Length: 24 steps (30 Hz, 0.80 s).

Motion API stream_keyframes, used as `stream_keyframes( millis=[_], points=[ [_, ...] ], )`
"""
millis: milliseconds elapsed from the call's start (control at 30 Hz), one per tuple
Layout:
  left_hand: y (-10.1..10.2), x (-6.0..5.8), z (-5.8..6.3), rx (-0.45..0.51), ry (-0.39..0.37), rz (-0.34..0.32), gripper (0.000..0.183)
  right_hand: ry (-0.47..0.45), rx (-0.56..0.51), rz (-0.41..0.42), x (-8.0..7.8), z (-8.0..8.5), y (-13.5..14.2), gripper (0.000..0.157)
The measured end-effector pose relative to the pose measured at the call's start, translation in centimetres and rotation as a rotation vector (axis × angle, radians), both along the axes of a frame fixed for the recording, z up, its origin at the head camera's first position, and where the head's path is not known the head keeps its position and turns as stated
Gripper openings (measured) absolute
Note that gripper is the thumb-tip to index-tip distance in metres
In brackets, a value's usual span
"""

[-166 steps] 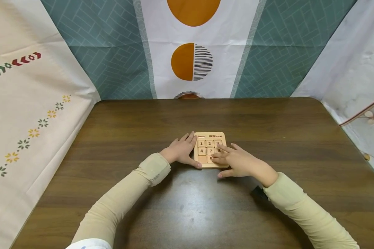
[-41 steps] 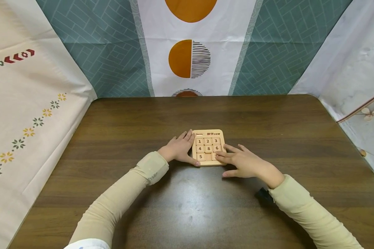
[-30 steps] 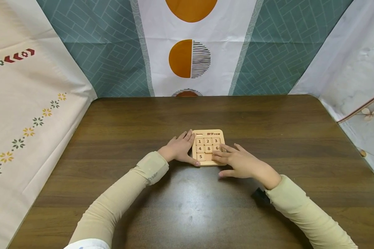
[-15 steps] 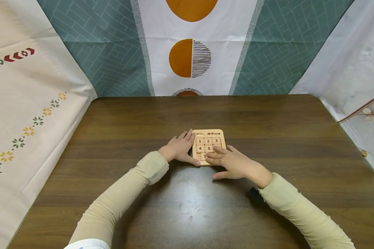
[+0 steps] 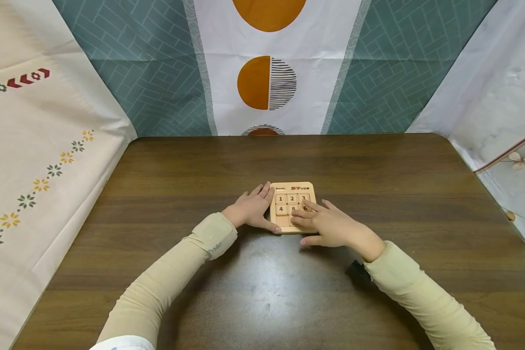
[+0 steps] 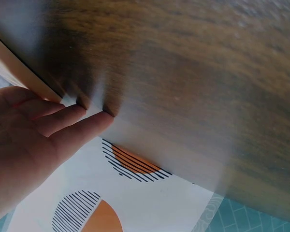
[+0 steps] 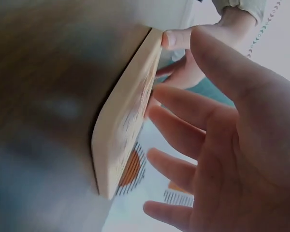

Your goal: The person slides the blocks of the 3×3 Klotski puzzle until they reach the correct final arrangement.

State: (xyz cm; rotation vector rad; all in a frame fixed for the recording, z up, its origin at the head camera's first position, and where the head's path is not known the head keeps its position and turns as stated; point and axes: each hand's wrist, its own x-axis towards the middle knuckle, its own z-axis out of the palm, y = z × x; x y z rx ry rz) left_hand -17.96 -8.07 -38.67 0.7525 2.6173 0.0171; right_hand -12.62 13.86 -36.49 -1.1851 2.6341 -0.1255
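Observation:
A wooden sliding number puzzle (image 5: 291, 188) lies flat on the table in the head view. Tiles 1, 2, 3, 4, 8 and 6 show, partly covered on the right. Its lower-left cell is bare, and a tile sits under a fingertip in the bottom middle. The left hand (image 5: 253, 209) rests straight fingers along the puzzle's left side, thumb at its lower-left corner. Over the lower right, the right hand (image 5: 332, 226) touches the bottom-middle tile with a fingertip. Its fingers (image 7: 176, 130) are spread in the right wrist view; they hide the lower-right cell.
The dark wooden table (image 5: 201, 165) extends all around the puzzle. A patterned cloth (image 5: 271, 43) hangs behind its far edge, with pale cloths at both sides. A small black object (image 5: 359, 269) shows beneath the right wrist.
The 5 tile has slid right from the lower-left cell to the bottom middle, under the right hand's finger. Earlier, tiles 7 and 8 also changed cells. The left hand stays put.

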Motion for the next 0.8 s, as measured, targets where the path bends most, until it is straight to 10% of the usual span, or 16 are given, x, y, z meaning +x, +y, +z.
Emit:
stream_keyframes(
  millis=[800],
  points=[
    [-0.1, 0.0, -0.1, 0.019, 0.003, 0.000, 0.120, -0.001, 0.006, 0.034, 0.5, -0.5, -2.1, 0.065]
  ],
)
